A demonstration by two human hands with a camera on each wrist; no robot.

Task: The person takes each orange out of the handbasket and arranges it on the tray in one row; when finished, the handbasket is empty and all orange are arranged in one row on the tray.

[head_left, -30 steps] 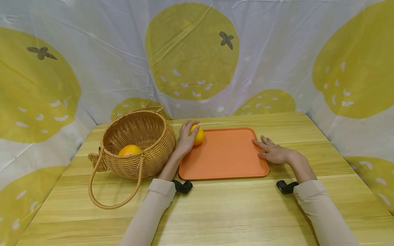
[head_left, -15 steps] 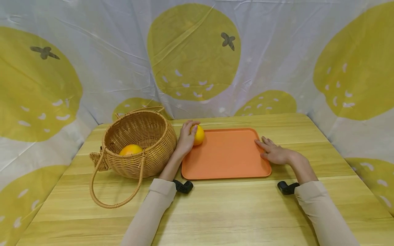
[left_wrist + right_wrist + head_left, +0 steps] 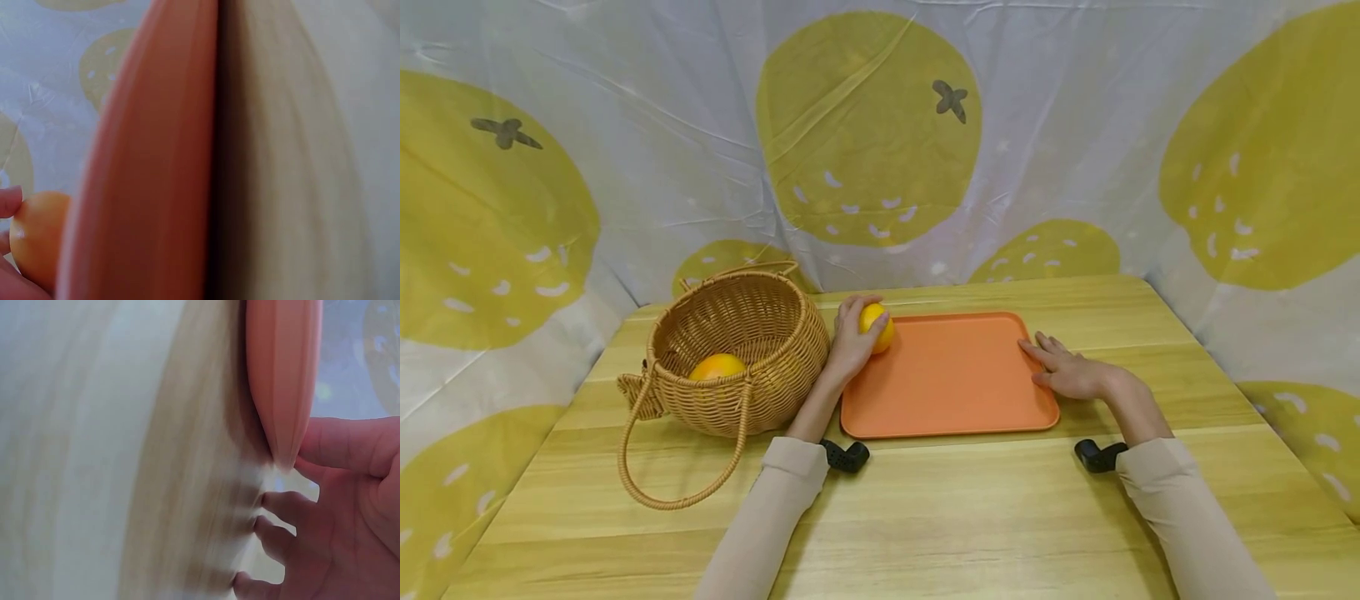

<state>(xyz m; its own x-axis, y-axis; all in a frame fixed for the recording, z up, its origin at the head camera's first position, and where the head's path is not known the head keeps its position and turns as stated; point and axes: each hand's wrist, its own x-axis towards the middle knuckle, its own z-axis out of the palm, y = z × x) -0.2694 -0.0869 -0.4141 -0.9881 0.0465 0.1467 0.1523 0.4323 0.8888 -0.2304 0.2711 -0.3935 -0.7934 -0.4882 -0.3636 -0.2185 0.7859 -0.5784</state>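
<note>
Here, a yellow-orange fruit (image 3: 878, 326) is gripped by the left hand (image 3: 852, 340), fingers curled round it, at the far left corner of an orange tray (image 3: 947, 379), just beside a wicker basket (image 3: 737, 350) in which 1 more fruit (image 3: 717, 367) is seen. The right hand (image 3: 1067, 372) is laid flat, fingers straight, on the tray's right edge. If loosened, the round fruit could be sent rolling across the wooden table (image 3: 925, 517).

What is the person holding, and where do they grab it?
The left hand grips the orange round its left side. The right hand lies flat on the tray edge.
</note>
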